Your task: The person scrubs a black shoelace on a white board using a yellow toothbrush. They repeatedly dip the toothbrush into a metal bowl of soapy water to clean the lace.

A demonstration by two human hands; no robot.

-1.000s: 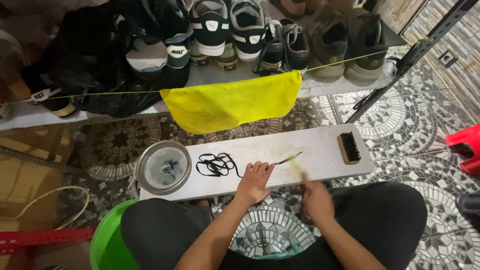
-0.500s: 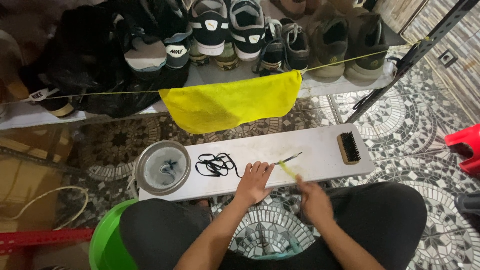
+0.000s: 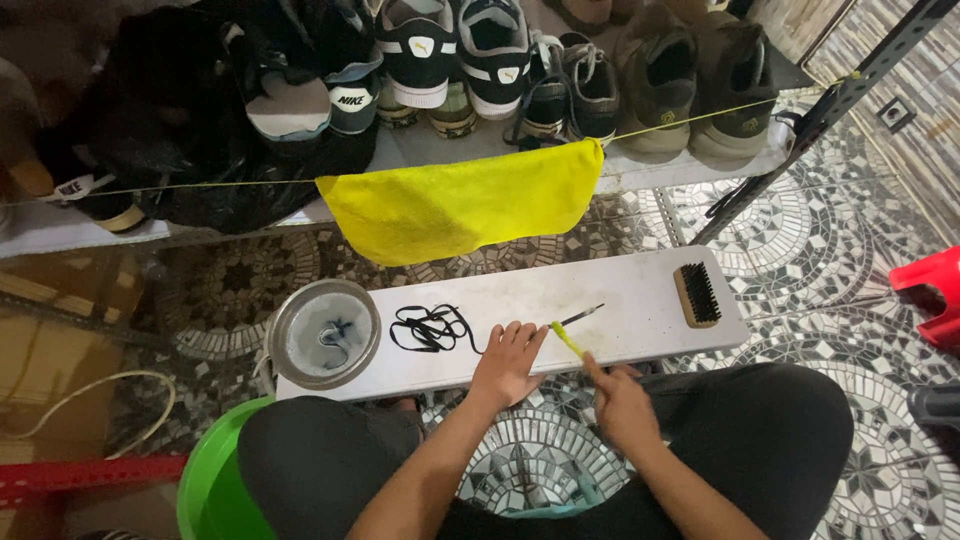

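Your right hand [image 3: 620, 400] has drawn back off the white bench [image 3: 640, 300], pinching the yellow-handled brush [image 3: 567, 338] at its front edge, while your left hand [image 3: 508, 358] stays spread flat beside the black shoelaces [image 3: 432, 328].

Hands: two, left [image 3: 508, 362], right [image 3: 620, 405]
Toothbrush [image 3: 568, 339]: one
Scrub brush [image 3: 697, 295]: one
Bowl [image 3: 327, 333]: one
Shoelaces [image 3: 432, 328]: one tangle
Yellow cloth [image 3: 465, 205]: one
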